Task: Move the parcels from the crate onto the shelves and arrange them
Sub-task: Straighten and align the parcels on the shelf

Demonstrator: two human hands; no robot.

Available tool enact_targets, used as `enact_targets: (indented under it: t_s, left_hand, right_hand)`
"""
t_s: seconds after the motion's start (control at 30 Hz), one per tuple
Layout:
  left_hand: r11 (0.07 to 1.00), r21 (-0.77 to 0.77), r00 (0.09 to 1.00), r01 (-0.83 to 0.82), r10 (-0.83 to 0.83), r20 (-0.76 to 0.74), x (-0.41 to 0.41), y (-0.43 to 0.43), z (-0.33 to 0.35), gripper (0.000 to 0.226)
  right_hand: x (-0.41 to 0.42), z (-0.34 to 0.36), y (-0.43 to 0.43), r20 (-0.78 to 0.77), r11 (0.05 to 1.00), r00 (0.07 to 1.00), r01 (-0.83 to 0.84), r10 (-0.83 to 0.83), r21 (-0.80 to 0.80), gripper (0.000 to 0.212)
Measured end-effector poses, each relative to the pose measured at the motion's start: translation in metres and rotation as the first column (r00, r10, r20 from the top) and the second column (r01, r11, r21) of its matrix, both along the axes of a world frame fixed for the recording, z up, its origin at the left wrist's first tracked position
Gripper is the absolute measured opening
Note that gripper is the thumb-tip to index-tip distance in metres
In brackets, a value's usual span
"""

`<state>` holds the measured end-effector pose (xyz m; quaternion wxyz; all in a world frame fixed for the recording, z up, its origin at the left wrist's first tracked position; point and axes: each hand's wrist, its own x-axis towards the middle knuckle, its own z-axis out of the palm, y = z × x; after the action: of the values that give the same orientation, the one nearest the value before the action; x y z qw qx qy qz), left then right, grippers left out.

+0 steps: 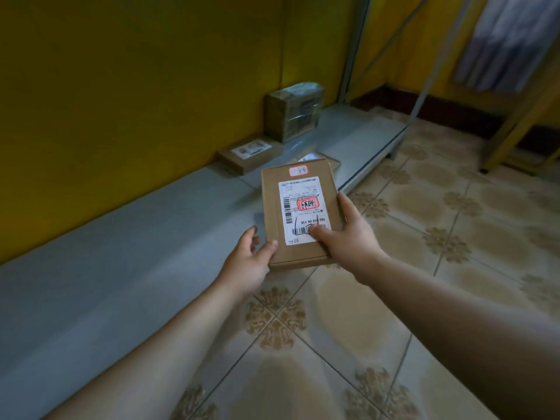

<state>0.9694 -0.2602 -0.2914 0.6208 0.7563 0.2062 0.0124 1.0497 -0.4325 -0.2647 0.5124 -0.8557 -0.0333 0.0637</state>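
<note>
It looks like the placing step: the right hand [345,234] pinches the parcel [300,213], thumb on top, while the left hand [248,262] steadies its corner, fingers loosely spread; next it probably wants lowering flat onto the shelf [121,268].

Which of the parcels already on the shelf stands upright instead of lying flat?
The shiny tape-wrapped parcel, farthest away, stands upright; the brown cardboard parcel before it lies flat, label upward.
</note>
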Motion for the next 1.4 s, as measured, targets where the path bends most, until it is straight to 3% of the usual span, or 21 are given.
enact_targets:
  t_s: [0.33, 0.57, 0.73, 0.9, 1.03, 1.13, 1.23, 1.4]
  left_hand:
    - [0.980, 0.199, 1.000, 0.030, -0.030, -0.001, 0.125, -0.098, 0.015, 0.066]
    - [0.990, 0.127, 0.998, -0.068, 0.069, -0.008, 0.222, -0.140, 0.040, 0.054]
    - [0.953, 0.303, 0.990, -0.015, 0.057, -0.128, 0.266, -0.128, 0.043, 0.066]
    - [0.861, 0.500, 0.981, 0.092, 0.007, -0.193, 0.302, -0.095, 0.028, 0.066]
    - [0.803, 0.564, 0.965, 0.191, -0.048, -0.258, 0.329, -0.068, 0.021, 0.063]
    - [0.683, 0.674, 0.948, 0.282, -0.092, -0.303, 0.356, -0.055, 0.011, 0.065]
    - [0.547, 0.779, 0.941, 0.306, -0.051, -0.334, 0.388, -0.053, -0.009, 0.069]
    - [0.461, 0.798, 0.886, 0.388, 0.050, -0.460, 0.414, -0.055, -0.048, 0.086]
  right_hand:
    - [0.131, -0.001, -0.101, 0.007, 0.997, 1.000, -0.026, 0.025, 0.066, 0.087]
    - [0.232, 0.013, -0.127, 0.014, 0.984, 0.996, -0.090, 0.089, 0.151, 0.085]
    - [0.273, 0.017, -0.126, -0.013, 0.984, 0.994, -0.109, 0.112, 0.144, 0.084]
    - [0.307, 0.015, -0.120, -0.038, 0.988, 0.994, -0.098, 0.103, 0.116, 0.084]
    - [0.340, 0.020, -0.112, -0.061, 0.998, 0.998, 0.005, -0.001, 0.069, 0.083]
    - [0.366, 0.008, -0.102, -0.094, 0.996, 0.994, 0.057, -0.051, 0.067, 0.085]
    - [0.397, -0.016, -0.092, -0.103, 0.993, 0.991, 0.095, -0.087, 0.072, 0.087]
    - [0.450, -0.061, -0.085, -0.140, 0.967, 0.982, 0.157, -0.130, 0.203, 0.082]
